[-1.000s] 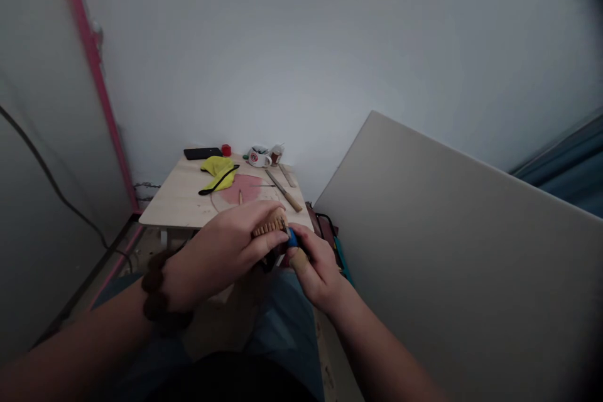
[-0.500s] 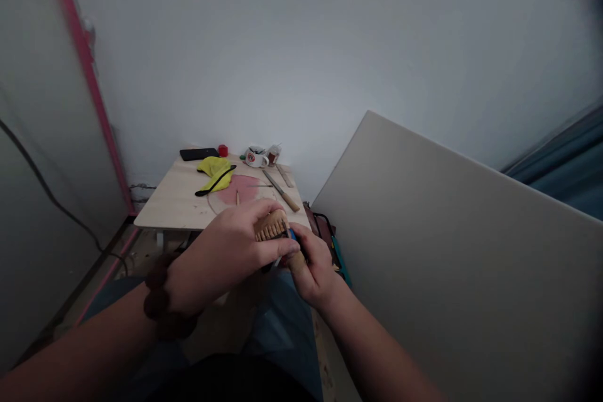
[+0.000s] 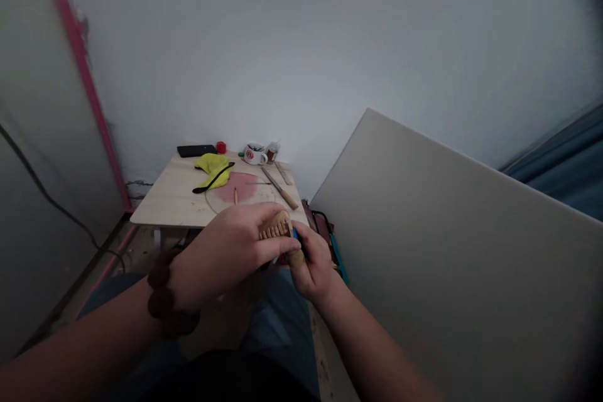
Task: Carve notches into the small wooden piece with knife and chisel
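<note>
My left hand [image 3: 238, 235], with dark round beads at the wrist, is closed around a wooden comb [image 3: 277, 225]. The comb's thick teeth show between the thumb and the fingers, and the rest of it is covered. My right hand [image 3: 311, 260] meets it at the comb's right end. Its fingers are wrapped round something with a small blue part [image 3: 295, 233] and a tan part [image 3: 296, 257] by the thumb; most of it is hidden, so its kind is unclear. Both hands are above my lap, before the table's near edge.
On the wooden table [image 3: 160, 195] lie a yellow cloth [image 3: 214, 169], a black phone-like slab [image 3: 196, 151], a red object [image 3: 221, 147], a wooden-handled file [image 3: 281, 190] and a pencil-like stick [image 3: 236, 195]. A white mug [image 3: 255, 154] and a small jar [image 3: 272, 152] stand behind. A pale panel [image 3: 424, 232] rises at right.
Both hands keep their hold and stay close together, with the left shifting very slightly right. The table and its things appear slightly further left and up as the view moves.
</note>
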Demonstrator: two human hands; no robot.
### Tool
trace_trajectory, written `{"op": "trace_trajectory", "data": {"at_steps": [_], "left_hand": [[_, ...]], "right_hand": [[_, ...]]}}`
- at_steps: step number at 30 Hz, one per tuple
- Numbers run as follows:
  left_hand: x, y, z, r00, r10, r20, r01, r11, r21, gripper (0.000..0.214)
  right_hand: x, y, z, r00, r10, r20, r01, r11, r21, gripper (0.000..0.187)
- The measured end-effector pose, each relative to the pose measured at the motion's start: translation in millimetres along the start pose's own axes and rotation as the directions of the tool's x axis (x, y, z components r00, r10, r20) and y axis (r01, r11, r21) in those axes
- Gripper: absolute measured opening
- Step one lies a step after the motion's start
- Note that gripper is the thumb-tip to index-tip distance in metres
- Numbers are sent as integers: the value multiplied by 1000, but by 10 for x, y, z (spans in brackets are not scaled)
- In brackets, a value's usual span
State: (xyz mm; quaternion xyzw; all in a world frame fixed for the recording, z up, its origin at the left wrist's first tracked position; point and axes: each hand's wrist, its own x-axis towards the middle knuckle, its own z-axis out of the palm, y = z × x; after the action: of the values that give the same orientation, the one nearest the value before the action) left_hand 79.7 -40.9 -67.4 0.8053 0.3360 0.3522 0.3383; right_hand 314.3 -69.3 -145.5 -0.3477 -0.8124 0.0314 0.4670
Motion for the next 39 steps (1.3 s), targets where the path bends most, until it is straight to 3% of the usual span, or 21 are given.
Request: {"op": "trace_trajectory", "data": {"at_steps": [17,26,28,31,33,36,39], "left_hand": [[-23,-56,42,1000,12,-25,-13,1000,-2,27],[-34,-108,42,1000,27,-8,-27,999,21,24],[-15,-118,27,1000,23,19,-23,1000,-21,18],[20,-135,10,999,15,48,-9,993,-118,42],[33,-155,14,995,-38,88,58,972,-229,43],[25,-195,42,977,-123,174,188,885,-426,39],[-2,-220,69,959,-164,231,267,795,-545,44]], "right_hand": [[-18,-38,45,997,73,4,-73,997,-16,38],[39,-80,18,993,97,62,-103,989,104,39],[22,-40,-6,992,100,74,-108,987,120,40],[5,34,-41,989,133,68,-141,981,132,41],[21,62,-61,983,160,86,-172,973,151,40],[77,59,-98,975,187,124,-206,963,171,40],[132,36,-146,980,143,136,-162,976,145,36]]}}
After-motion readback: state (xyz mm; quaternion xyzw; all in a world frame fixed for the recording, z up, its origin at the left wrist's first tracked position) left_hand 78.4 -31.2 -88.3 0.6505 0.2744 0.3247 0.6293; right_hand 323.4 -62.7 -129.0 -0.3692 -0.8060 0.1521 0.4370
